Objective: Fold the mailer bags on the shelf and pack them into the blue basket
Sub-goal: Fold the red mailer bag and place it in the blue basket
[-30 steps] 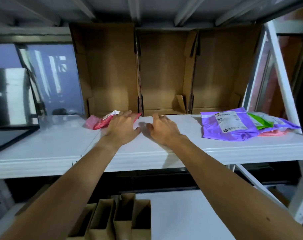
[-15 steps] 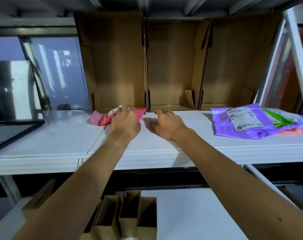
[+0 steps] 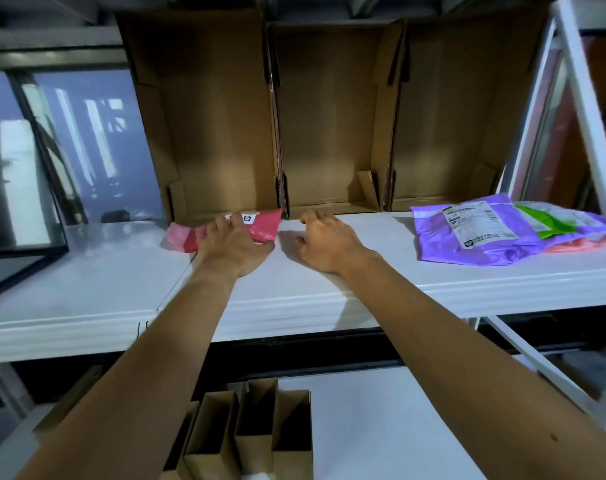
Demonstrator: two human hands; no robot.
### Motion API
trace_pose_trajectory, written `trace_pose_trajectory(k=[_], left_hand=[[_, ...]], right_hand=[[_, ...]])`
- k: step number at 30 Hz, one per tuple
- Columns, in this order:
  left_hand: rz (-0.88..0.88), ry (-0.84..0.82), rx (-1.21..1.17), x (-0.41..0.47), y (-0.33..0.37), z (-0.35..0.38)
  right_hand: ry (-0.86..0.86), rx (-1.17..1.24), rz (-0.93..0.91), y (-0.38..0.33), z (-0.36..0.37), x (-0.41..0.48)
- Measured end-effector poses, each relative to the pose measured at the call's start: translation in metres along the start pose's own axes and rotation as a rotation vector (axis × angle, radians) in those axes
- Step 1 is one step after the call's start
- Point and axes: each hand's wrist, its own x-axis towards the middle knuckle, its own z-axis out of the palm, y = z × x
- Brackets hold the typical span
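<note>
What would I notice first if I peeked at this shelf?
Two bare arms reach to the white shelf: the left hand presses on a pink mailer bag, and the right hand rests on the shelf beside it. Off to the right lies a bright purple mailer bag atop a small pile, and three open cardboard boxes stand behind.

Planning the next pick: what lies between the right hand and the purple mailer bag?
Nothing: the head view shows bare white shelf between the right hand and the purple mailer bag.

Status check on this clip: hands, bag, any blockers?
Left hand pressing pink plastic mailer bag. Right hand empty on white shelf. Purple mailer pile untouched at right; blue basket out of view.
</note>
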Motion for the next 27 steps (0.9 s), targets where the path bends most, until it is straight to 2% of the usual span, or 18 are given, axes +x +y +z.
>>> trace_pose_trajectory(k=[6, 12, 16, 19, 22, 27], left_hand=[[0.037, 0.016, -0.068, 0.000, -0.002, 0.002], [0.164, 0.017, -0.135, -0.005, 0.007, -0.001], [0.205, -0.034, -0.175, -0.010, 0.011, -0.002], [0.195, -0.033, -0.202, -0.013, 0.015, -0.004], [0.203, -0.036, -0.184, -0.013, 0.015, -0.004], [0.232, 0.014, -0.142, -0.020, 0.015, -0.010]], right_hand=[[-0.011, 0.090, 0.059, 0.001, -0.002, -0.001], [0.156, 0.239, 0.161, 0.008, -0.005, 0.003], [0.154, 0.234, 0.162, 0.008, -0.007, 0.003], [0.089, 0.185, 0.155, 0.008, -0.005, 0.001], [-0.071, 0.086, 0.126, 0.010, -0.002, -0.005], [-0.166, 0.001, 0.075, 0.009, -0.008, -0.014]])
